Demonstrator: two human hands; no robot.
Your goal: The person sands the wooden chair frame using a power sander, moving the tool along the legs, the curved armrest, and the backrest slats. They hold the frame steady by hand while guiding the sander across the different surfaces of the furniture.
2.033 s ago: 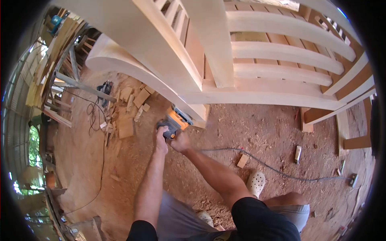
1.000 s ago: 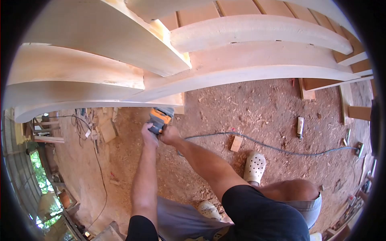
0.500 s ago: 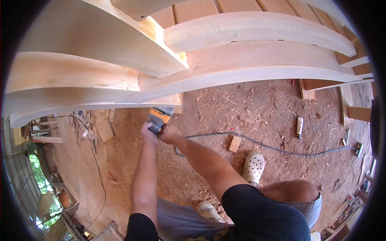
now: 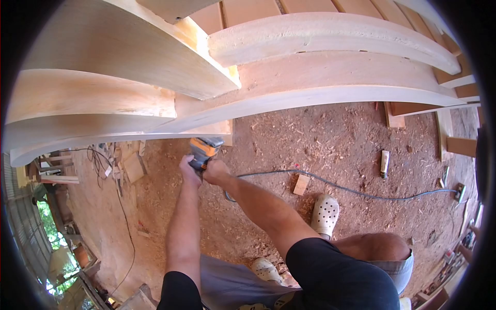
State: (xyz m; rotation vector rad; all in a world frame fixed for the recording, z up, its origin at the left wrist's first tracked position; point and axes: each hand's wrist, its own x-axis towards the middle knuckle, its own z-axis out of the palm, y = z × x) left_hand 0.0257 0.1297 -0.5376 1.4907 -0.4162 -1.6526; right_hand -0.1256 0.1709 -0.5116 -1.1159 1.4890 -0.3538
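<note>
An orange and dark power sander [image 4: 205,148] is in both my hands, just below the lower edge of a pale wooden frame [image 4: 289,96]. My left hand [image 4: 190,171] is closed around the near left side of its body. My right hand [image 4: 217,171] grips the near right side, close against the left. The sander's front end meets the frame's lower edge in the view, where its working face is hidden. A dark cord [image 4: 330,181] runs across the ground from near my right hand to a power socket [image 4: 460,192] at the right.
Wood shavings cover the dirt ground. A small wood block [image 4: 301,184] and a white tube [image 4: 385,164] lie to the right. My clog [image 4: 325,214] stands near the block. Wood scraps [image 4: 133,165] and another cable [image 4: 127,222] lie at the left.
The view has shifted very slightly to the right, so everything sits a little further left. My hands keep the same grip on the sander, at nearly the same spot under the frame.
</note>
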